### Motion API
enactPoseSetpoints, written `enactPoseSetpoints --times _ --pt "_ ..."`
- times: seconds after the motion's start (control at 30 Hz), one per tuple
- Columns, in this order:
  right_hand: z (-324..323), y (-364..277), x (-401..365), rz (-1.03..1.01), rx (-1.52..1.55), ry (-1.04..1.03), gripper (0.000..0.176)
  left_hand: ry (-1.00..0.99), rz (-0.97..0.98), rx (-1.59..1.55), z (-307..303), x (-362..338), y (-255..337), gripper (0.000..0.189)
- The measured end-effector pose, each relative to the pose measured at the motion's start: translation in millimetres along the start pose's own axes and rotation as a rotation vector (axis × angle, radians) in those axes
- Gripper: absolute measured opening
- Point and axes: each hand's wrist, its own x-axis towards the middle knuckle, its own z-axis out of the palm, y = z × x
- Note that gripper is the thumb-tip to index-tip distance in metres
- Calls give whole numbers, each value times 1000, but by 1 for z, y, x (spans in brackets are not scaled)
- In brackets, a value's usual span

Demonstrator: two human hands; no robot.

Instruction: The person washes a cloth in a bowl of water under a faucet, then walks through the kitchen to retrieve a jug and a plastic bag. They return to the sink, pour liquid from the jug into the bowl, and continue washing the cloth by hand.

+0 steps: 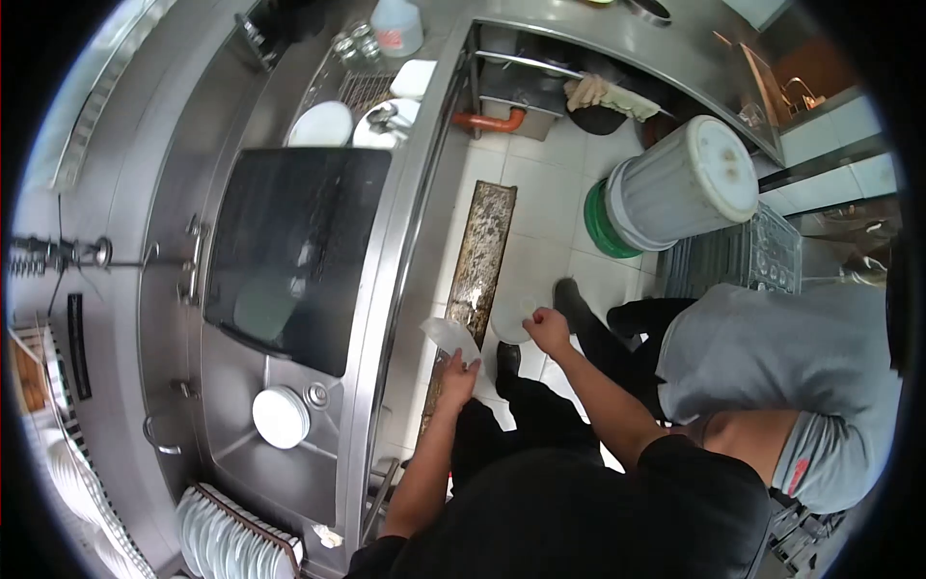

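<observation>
My left hand [457, 374] is closed on the edge of a whitish, translucent plastic piece [449, 335], whose exact kind I cannot tell. It is held out over the floor beside the sink counter. To its right, my right hand [548, 332] pinches the rim of a round, see-through disc [508, 318] that looks like a lid. The two pieces are apart, a short gap between them. Below them runs a long, dirty floor drain grate [485, 241].
Left is a steel sink [231, 400] with stacked white plates [280, 417] and a dark board [299, 241] across it. A plate rack [236, 531] stands nearer. Right, a co-worker in grey [772, 338] bends close by, near a lidded white bucket [666, 188] and stacked crates [772, 246].
</observation>
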Motion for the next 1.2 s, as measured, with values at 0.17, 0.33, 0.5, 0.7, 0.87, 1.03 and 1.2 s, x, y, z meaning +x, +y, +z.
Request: enactPoseSetpoints --times 0.17,0.33,0.5,0.7,0.87,1.03,1.2 --pt "-81 -7 73 -72 61 180 33 -84 -175 -351 -6 68 101 73" --pt "-153 -21 161 -147 15 248 28 -105 -172 -575 2 110 179 71" --pt "-181 2 295 -312 -167 471 28 -67 -105 -554 35 215 181 69" --pt "-231 -37 451 -161 68 454 34 25 29 -35 39 247 244 60" --pt "-205 -29 616 -89 43 500 37 126 9 -55 68 264 239 57" --pt "-213 -71 685 -180 169 768 31 113 -68 183 69 259 286 54" --pt "-178 -54 731 -498 270 949 23 76 -66 337 89 256 293 55"
